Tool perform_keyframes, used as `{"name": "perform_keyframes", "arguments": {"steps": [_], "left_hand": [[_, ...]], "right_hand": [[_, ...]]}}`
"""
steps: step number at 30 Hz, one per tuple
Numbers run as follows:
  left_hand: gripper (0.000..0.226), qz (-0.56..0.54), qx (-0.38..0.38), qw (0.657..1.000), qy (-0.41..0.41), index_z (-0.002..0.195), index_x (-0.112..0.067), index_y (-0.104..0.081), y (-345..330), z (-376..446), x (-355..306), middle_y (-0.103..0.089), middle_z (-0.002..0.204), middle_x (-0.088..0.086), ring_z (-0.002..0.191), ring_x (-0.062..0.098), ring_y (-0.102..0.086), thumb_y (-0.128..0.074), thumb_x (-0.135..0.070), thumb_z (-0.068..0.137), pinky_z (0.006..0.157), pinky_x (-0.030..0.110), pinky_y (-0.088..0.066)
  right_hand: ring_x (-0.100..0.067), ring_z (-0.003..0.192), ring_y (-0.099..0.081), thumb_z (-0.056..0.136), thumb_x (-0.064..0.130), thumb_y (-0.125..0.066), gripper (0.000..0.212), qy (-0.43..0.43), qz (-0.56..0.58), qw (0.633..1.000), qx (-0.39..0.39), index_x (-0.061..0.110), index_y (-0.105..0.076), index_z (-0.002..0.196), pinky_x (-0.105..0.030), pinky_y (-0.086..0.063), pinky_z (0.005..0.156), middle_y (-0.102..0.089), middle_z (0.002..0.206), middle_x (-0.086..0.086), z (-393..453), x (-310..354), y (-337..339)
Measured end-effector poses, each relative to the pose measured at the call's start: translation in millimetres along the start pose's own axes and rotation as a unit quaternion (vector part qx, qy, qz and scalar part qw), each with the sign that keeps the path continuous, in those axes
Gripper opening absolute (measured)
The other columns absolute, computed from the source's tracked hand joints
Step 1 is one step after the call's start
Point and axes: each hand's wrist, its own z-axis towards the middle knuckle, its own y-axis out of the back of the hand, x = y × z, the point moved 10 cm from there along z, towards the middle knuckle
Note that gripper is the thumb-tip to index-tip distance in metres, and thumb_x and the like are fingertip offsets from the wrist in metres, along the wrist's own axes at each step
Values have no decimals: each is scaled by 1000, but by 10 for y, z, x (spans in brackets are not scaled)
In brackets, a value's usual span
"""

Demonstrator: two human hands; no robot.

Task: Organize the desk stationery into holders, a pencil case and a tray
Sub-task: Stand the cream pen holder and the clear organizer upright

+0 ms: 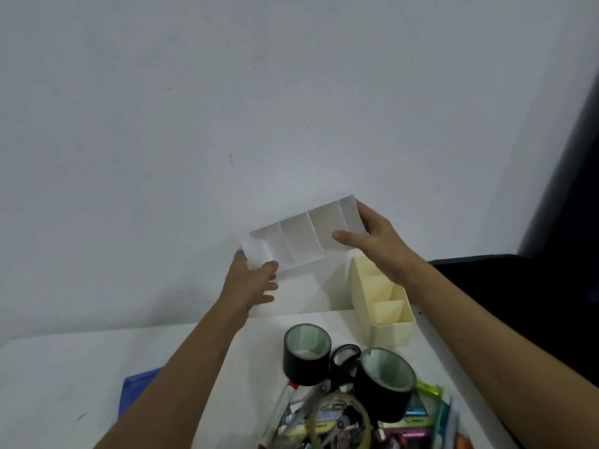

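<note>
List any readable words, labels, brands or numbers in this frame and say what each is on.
No text can be read.
Pile of pens and markers: printed wrappers show, too blurred to read.
Two black tape rolls, white divided tray, cream holder: no lettering visible.

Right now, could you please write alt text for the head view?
Both hands, left hand and right hand, hold a white divided tray up against a pale wall. Below, a cream holder, two black tape rolls and mixed stationery sit on the desk.
</note>
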Motion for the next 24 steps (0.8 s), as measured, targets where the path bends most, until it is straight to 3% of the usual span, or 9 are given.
{"name": "perform_keyframes", "arguments": {"steps": [2,4,7,9,12,15,17,20,24], "left_hand": [[41,57,60,996,42,118,-18,-56,-106,-11,165,-64,109,8,93,23,-67,-66,-39,85,75,36,-58],[50,106,90,988,71,124,-17,-53,-147,5,281,-60,116,5,95,21,-64,-66,-43,84,78,35,-56],[76,185,21,981,46,143,-11,-31,-11,113,288,-53,124,11,101,27,-61,-68,-40,83,81,38,-55],[88,246,-8,969,-29,148,-17,-19,10,167,149,-49,131,11,112,28,-56,-70,-41,80,87,36,-50],[88,296,32,946,-125,148,-31,-19,-129,171,21,-57,117,5,107,20,-56,-72,-40,79,78,28,-43],[80,343,27,924,-167,147,-27,-27,-151,231,97,-65,112,3,93,12,-59,-71,-30,80,72,25,-46],[76,351,20,921,-169,146,-23,-30,-158,261,199,-66,112,4,90,13,-61,-70,-25,82,73,24,-47],[72,346,21,922,-171,146,-21,-32,-229,281,342,-66,114,4,90,15,-62,-68,-20,84,76,23,-47],[71,342,17,924,-169,147,-21,-31,-259,360,496,-67,113,2,90,14,-61,-64,-13,85,78,21,-44]], "right_hand": [[-7,99,-64,80,5,-67,56,34,-102,992,-70,22,-54,132,-27,-55,84,-66,113,6,75,182,60],[7,83,-62,76,3,-67,56,102,-207,967,-108,18,-57,129,-12,-50,76,-65,98,15,131,433,5],[-2,80,-56,72,0,-65,57,202,-356,912,-9,12,-59,128,0,-34,80,-70,98,1,197,602,-412],[-11,103,-48,76,5,-64,61,195,-431,879,66,17,-52,135,-11,-28,96,-62,126,1,254,408,-599],[-18,113,-43,79,4,-62,62,193,-452,860,138,19,-48,138,-24,-29,102,-53,139,2,238,99,-807],[-23,116,-44,79,1,-62,61,220,-476,838,150,16,-49,137,-29,-34,103,-53,137,-1,171,-116,-962],[-30,115,-46,78,1,-67,59,259,-515,808,119,16,-54,133,-35,-46,93,-54,133,-7,130,-207,-1007],[-33,110,-46,74,3,-74,58,247,-510,821,70,18,-58,128,-39,-56,74,-53,124,-14,152,-364,-947],[-30,103,-48,73,5,-78,60,215,-493,839,79,16,-58,129,-44,-54,77,-54,112,-12,185,-558,-946]]}}
